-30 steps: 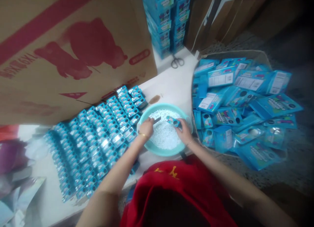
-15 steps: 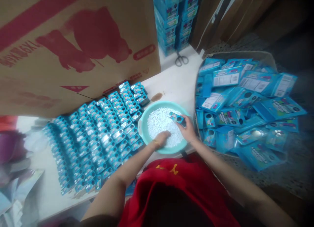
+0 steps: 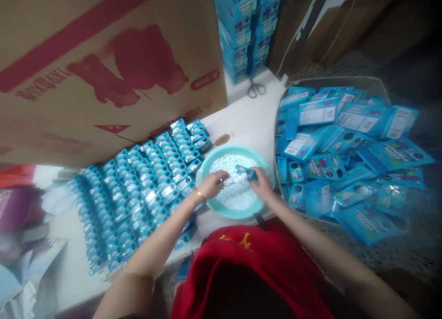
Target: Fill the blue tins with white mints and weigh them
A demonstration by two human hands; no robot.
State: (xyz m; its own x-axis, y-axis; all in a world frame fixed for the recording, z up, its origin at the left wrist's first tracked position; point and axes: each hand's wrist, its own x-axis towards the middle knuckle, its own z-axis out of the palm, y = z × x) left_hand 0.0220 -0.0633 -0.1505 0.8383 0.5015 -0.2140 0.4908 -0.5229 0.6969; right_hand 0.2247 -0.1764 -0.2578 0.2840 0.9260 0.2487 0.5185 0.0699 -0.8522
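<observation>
A pale turquoise basin (image 3: 238,214) holds a heap of small white candies (image 3: 238,197). Over its right side, my right hand (image 3: 261,184) is closed around a small blue box (image 3: 244,171), which is tilted with one end toward the left. Above the left part of the heap is my left hand (image 3: 213,184), fingers curled together, with white candies at the fingertips. How many it pinches is hidden. Left of the basin, rows of small blue boxes (image 3: 152,194) stand on the white table, many with white candies showing at their openings.
On the right, a large carton (image 3: 371,83) is full of flat blue packs (image 3: 352,118). Scissors (image 3: 256,89) lie near stacked blue boxes (image 3: 236,38) at the back. A big brown carton (image 3: 113,102) stands behind the rows. Wrappings (image 3: 31,259) lie at far left.
My left hand has come up out of the candies and moved left and slightly away from me. The box in my right hand has tilted and dropped a little. The view has shifted slightly.
</observation>
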